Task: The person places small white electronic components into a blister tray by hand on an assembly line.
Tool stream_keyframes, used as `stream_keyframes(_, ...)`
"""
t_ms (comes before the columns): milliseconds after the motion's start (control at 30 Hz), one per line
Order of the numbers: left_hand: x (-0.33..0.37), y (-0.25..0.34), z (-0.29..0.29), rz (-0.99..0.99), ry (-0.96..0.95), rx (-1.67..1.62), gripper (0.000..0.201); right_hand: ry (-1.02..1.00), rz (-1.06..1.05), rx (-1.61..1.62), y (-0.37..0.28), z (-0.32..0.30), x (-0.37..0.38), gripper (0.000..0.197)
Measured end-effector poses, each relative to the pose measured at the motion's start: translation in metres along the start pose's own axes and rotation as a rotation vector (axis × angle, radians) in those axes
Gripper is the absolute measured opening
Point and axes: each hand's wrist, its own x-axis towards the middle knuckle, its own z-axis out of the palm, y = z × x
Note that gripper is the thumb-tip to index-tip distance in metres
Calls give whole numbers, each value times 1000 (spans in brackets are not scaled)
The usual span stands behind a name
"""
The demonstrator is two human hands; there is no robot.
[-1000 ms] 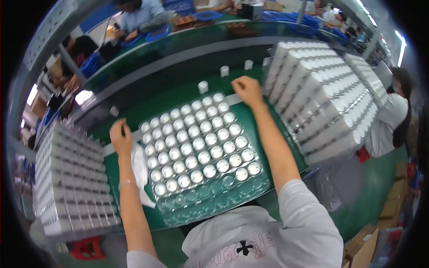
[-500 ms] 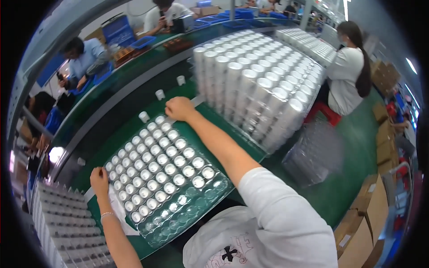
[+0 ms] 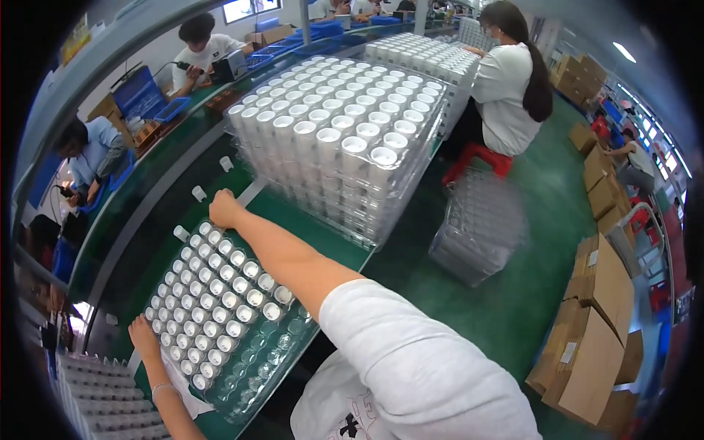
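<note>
A clear plastic tray (image 3: 282, 341) lies on the green bench, most of its pockets filled with small white round caps (image 3: 220, 282); the near rows are vacant. My right hand (image 3: 224, 209) reaches over the tray's far corner, fingers curled; whether it holds a cap I cannot tell. My left hand (image 3: 143, 337) rests on the tray's left edge, next to a white sheet (image 3: 180, 389).
A tall stack of filled trays (image 3: 345, 147) stands right of my tray. Loose white caps (image 3: 198, 193) sit on the dark belt beyond. Empty trays (image 3: 103, 400) are stacked at lower left, clear trays (image 3: 480, 224) on the floor, cardboard boxes (image 3: 594, 330) at right. Several seated people work nearby.
The view has swung to the right, so the tray and both hands sit further left and lower. My hands keep their places on the tray's far corner and left edge.
</note>
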Motion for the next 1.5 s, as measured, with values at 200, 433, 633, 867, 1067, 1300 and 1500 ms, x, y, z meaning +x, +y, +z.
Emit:
stream_keyframes(200,5,-1,27,-94,-61,443,16,-151,193,-544,-20,5,5,7)
stream_keyframes(433,16,15,35,-122,-360,1081,19,-255,-26,-934,-11,3,-8,17)
stream_keyframes(633,-4,-35,67,34,-344,1297,20,-273,62,-1158,-20,-8,-5,24)
stream_keyframes(867,-7,-14,39,-1,-986,1547,51,-376,287,-1336,-16,-8,-14,42)
stream_keyframes(1067,-6,3,30,-37,-1313,1543,52,-564,455,-1480,-10,0,-25,44)
stream_keyframes(1300,-15,-1,42,-251,-1507,1535,48,-838,584,-1622,-10,-4,-26,42)
stream_keyframes(1500,-18,-5,49,-462,-1665,1488,37,-997,703,-1540,-7,-3,-18,39)
